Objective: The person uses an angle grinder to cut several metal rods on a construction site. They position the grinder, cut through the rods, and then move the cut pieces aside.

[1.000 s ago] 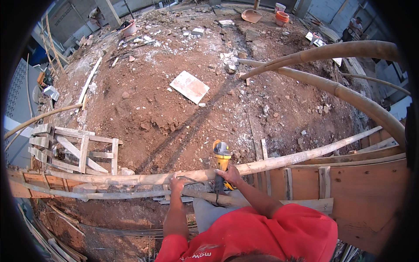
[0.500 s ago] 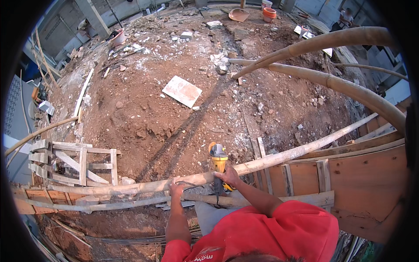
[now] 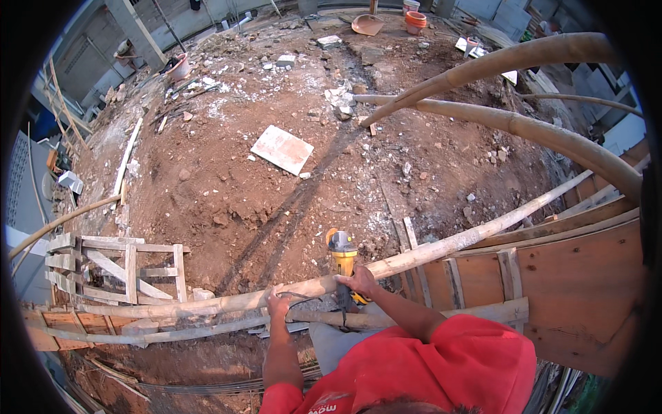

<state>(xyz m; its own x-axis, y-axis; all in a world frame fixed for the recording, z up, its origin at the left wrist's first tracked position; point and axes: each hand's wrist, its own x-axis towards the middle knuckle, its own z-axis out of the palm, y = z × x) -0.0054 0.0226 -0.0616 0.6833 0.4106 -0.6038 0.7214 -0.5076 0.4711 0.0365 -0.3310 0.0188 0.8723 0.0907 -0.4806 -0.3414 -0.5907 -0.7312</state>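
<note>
Your red shirt (image 3: 414,366) is filling the near edge. Your left grip (image 3: 278,303) is resting against a long bamboo pole (image 3: 227,302), beside a dark cord (image 3: 303,296); I cannot tell whether its fingers are fully closing around the pole. Your right grip (image 3: 358,281) is wrapping the yellow body of an angle grinder (image 3: 343,261), which is crossing that pole, its head pointing away from you. Beyond, a wooden frame (image 3: 130,272) is standing at left, a pale slab (image 3: 283,150) is lying on reddish soil (image 3: 200,200), and orange buckets (image 3: 416,24) are sitting farther off.
</note>
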